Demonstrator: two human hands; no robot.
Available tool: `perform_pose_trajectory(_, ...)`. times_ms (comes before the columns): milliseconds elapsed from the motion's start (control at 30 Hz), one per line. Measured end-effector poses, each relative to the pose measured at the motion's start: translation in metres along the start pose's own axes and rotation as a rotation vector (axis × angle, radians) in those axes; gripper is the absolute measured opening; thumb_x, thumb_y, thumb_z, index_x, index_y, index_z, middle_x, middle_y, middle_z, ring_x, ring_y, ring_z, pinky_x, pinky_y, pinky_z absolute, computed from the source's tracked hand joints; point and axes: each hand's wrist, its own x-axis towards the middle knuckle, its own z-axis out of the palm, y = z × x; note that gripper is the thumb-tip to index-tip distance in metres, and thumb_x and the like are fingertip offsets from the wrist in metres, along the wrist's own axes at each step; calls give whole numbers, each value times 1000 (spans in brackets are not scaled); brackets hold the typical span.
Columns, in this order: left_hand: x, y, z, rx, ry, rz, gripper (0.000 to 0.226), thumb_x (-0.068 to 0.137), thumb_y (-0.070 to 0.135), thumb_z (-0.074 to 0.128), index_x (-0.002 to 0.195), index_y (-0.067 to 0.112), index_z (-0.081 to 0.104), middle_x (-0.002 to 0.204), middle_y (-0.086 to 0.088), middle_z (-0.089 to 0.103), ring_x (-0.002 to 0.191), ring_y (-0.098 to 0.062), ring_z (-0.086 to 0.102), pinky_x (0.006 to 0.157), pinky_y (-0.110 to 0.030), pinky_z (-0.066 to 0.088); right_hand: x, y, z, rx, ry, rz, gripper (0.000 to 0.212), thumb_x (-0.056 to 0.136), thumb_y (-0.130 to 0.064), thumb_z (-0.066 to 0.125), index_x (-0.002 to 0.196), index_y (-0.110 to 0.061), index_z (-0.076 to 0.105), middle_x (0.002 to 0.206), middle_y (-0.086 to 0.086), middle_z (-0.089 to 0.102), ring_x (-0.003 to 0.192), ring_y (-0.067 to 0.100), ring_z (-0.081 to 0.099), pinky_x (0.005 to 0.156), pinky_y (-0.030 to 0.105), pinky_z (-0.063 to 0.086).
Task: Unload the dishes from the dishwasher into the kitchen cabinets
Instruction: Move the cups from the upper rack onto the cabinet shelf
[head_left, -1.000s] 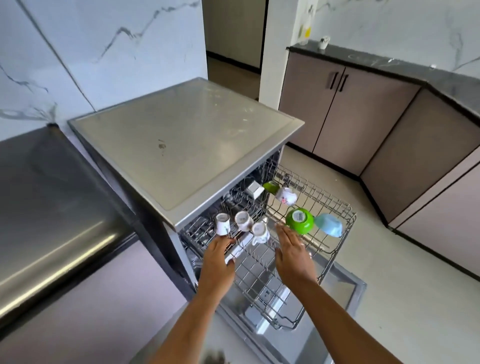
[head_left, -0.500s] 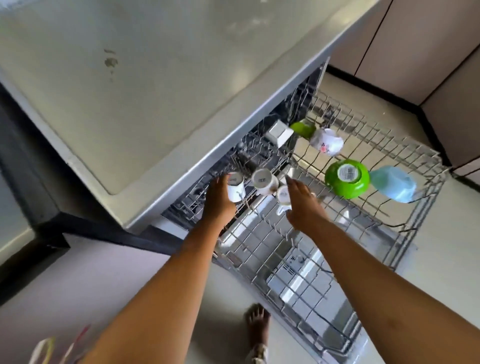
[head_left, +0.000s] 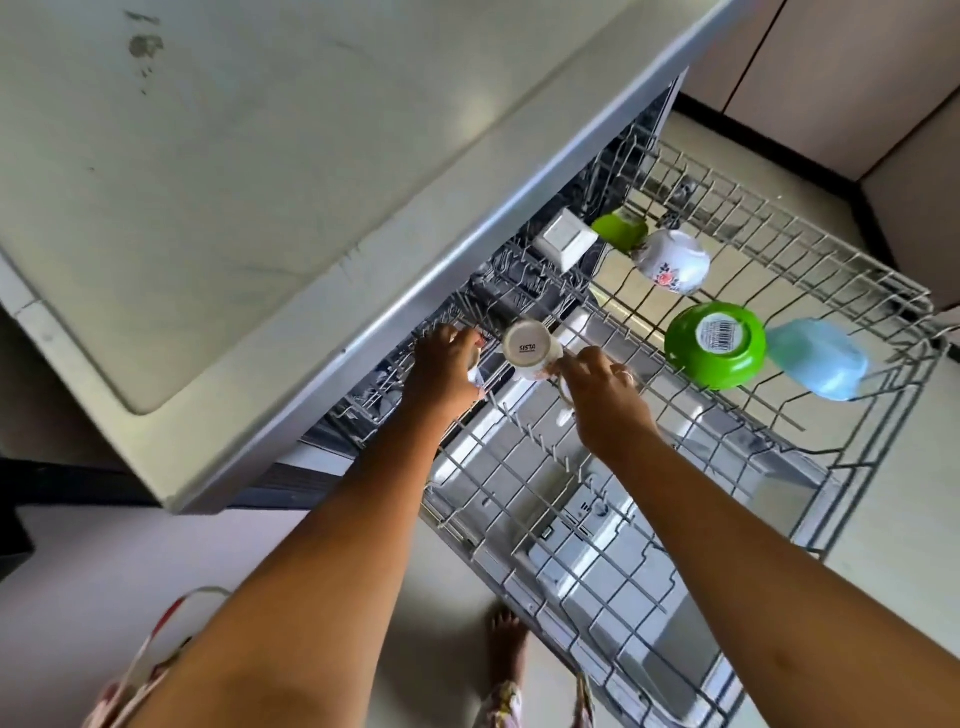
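Reaching hands amid rack wires

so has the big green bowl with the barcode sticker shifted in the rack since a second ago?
No. The green bowl sits beside the pale blue bowl as before; only the camera moved.

Both hands have closed in: left hand now covers one cup, right hand grips another (mostly hidden).
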Motion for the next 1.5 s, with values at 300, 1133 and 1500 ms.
perform_pose_trajectory(300, -9, -2, -12, -55, -22, -69, 57, 74, 2, 73, 122, 18, 48, 130, -14, 45, 111, -31, 56, 79, -33, 51, -2, -5, -1, 14, 33, 89, 58, 88, -11, 62, 137, -24, 35, 136, 9, 34, 119, 39, 47, 82, 42, 57)
perform_pose_trajectory(1133, -77, 37, -57, -579, 112, -205, 62, 69, 12, 79, 121, 20, 47, 127, -4, 50, 103, -15, 44, 75, -27, 39, -28, -13, -24, 859, 215, 404, 55, 83, -36, 68, 124, -14, 38, 111, 4, 55, 91, 24, 58, 83, 34, 50)
perform_pose_trajectory(1500, -255, 49, -66, -1109, 259, -253, 60, 56, 10, 86, 97, 37, 52, 107, 2, 62, 103, -20, 61, 84, -39, 56, -148, -59, -29, 1920, -111, 707, 50, 85, -55, 58, 107, -11, 57, 96, 13, 62, 86, 26, 62, 69, 37, 54)
